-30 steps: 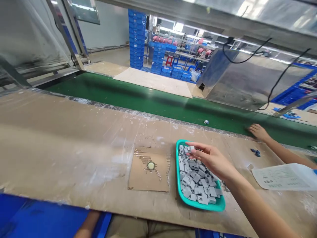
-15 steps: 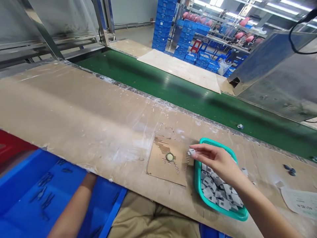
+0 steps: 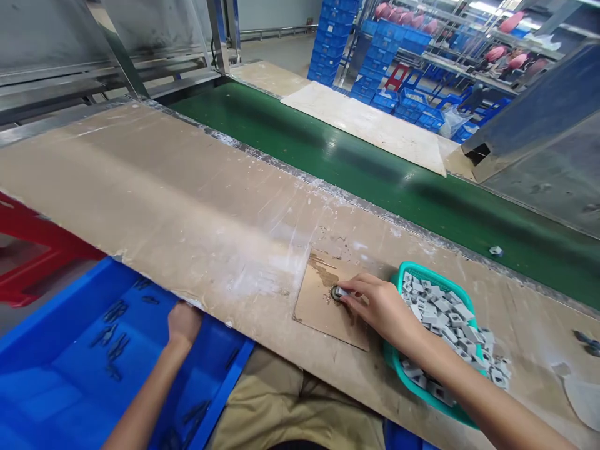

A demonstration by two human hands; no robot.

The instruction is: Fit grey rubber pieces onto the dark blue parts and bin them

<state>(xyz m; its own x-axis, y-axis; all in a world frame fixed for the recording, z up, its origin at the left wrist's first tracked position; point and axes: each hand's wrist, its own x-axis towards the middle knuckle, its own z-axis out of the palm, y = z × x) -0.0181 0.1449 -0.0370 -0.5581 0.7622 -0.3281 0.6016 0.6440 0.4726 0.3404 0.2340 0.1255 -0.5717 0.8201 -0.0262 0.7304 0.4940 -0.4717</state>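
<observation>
My right hand point(image 3: 380, 306) pinches a small grey part point(image 3: 340, 292) and presses it onto a round metal fixture on the cardboard pad point(image 3: 319, 306) on the workbench. Just right of that hand lies the teal tray point(image 3: 396, 361), heaped with several small grey parts point(image 3: 445, 312). My left hand point(image 3: 184, 322) reaches down below the bench edge into the blue bin point(image 3: 56, 375), where several dark small pieces point(image 3: 115, 340) lie. Its fingers are curled under and hidden, so what it holds cannot be seen.
A green conveyor belt point(image 3: 328, 162) runs behind the bench, with one small grey part point(image 3: 495, 251) on it. Stacked blue crates point(image 3: 337, 37) stand beyond. A red bin point(image 3: 28, 250) sits at the left. Dark small parts point(image 3: 588, 340) and a paper point(image 3: 584, 397) lie at the right.
My right hand took a grey part from the tray and moved it left onto the fixture on the cardboard. My left hand reached down into the blue bin. The view tilted downward.
</observation>
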